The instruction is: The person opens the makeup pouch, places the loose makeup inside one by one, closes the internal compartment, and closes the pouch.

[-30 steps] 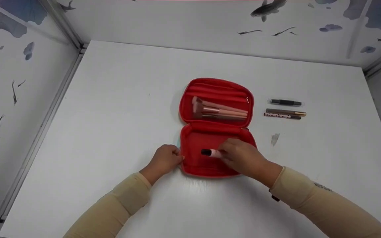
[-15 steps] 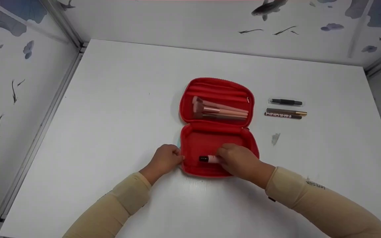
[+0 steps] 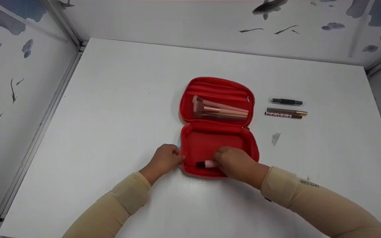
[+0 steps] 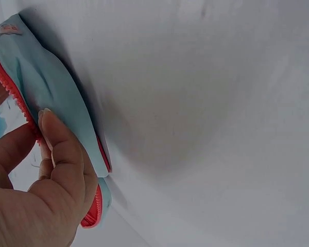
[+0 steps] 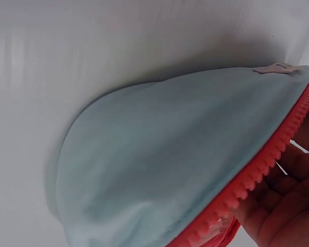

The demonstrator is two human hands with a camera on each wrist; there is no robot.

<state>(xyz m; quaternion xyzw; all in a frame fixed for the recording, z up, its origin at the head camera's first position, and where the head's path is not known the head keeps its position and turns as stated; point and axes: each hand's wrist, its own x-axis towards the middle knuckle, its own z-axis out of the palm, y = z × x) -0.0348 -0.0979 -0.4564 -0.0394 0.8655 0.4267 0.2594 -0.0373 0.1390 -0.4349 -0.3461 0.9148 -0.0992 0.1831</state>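
A cosmetic bag [image 3: 207, 140], red inside and light blue outside, lies unzipped and spread flat on the table. My left hand [image 3: 165, 158] pinches the zipper edge on its left side; in the left wrist view, thumb and fingers of the left hand [image 4: 56, 175] close on the red teeth. Low in the near half, my right hand [image 3: 238, 163] holds a small pink tube with a black cap [image 3: 207, 164], cap pointing left. The right wrist view has the right hand [image 5: 291, 206] behind the blue wall, the tube hidden. Several pink makeup brushes [image 3: 223, 110] lie in the far half.
Right of the bag lie a black double-ended pen in clear wrapping [image 3: 287, 101], a brown stick with a gold end [image 3: 286, 111] and a patterned pencil [image 3: 283, 115]. A grey smudge [image 3: 275, 138] marks the white table [image 3: 121, 109]. Printed panels stand behind and beside it.
My right hand has moved down and slightly left with the pink tube, toward the near edge of the bag. The left hand keeps its pinch in the same place.
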